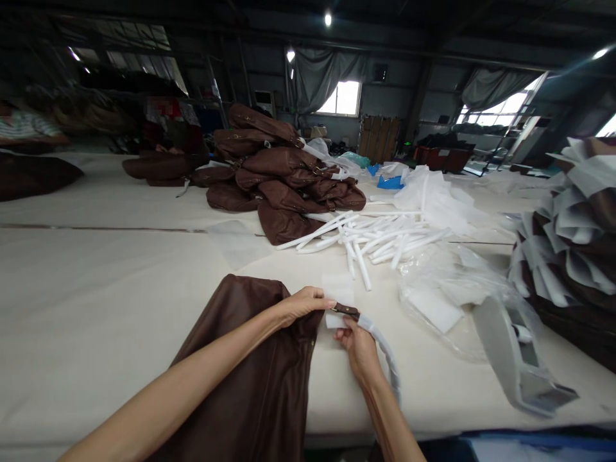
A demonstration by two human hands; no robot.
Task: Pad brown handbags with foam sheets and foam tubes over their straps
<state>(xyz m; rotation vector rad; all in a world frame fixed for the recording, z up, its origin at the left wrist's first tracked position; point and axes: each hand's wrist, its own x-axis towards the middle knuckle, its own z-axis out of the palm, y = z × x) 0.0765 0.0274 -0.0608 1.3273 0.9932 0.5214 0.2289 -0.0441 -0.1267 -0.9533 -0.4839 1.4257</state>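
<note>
A dark brown leather bag (pixel 250 353) lies at the table's front edge, under my left forearm. My left hand (pixel 304 305) is closed at the bag's top corner, thumb and fingers pinching the end of the brown strap (pixel 347 310) by its metal fitting. Behind that strap end sits a small white foam sheet (pixel 338 290), showing above and below it. My right hand (pixel 359 350) is closed just below, its fingertips curled at the sheet's lower edge. From the strap end the handle, covered in a pale wrap (pixel 385 350), curves down past my right wrist.
Brown bags (pixel 289 167) are piled ahead, beside scattered white foam tubes (pixel 375 237). On the right are a clear plastic bag (pixel 443 295), a grey tape dispenser (pixel 510 353) and a stack of brown pieces with white sheets (pixel 568 237). Two people work across the table.
</note>
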